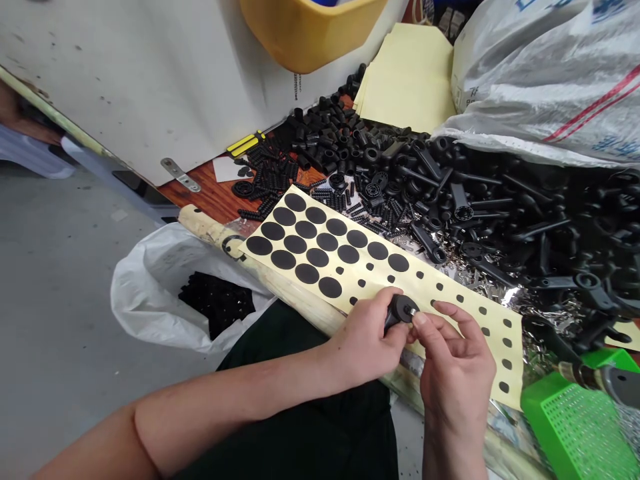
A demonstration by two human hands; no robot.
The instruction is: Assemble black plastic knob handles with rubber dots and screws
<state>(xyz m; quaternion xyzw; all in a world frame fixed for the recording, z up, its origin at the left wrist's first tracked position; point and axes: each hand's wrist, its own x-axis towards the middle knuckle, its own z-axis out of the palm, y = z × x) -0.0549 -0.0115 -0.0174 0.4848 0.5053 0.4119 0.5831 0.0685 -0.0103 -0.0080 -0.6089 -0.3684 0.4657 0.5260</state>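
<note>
Over our lap, our left hand (pixel 363 340) grips a black part (pixel 400 310) tight, just above a yellow sheet (pixel 370 283). Our right hand (pixel 453 360) is half curled, with its thumb (pixel 419 321) on the round end of the part. We cannot tell if that thumb pinches anything small. Many big dots (pixel 295 243) and small dots (pixel 420 275) are still on the sheet. Some black bits (pixel 217 303) lie in a white bag (pixel 150 287), and a much bigger heap (pixel 450 200) of black parts lies past the sheet.
</note>
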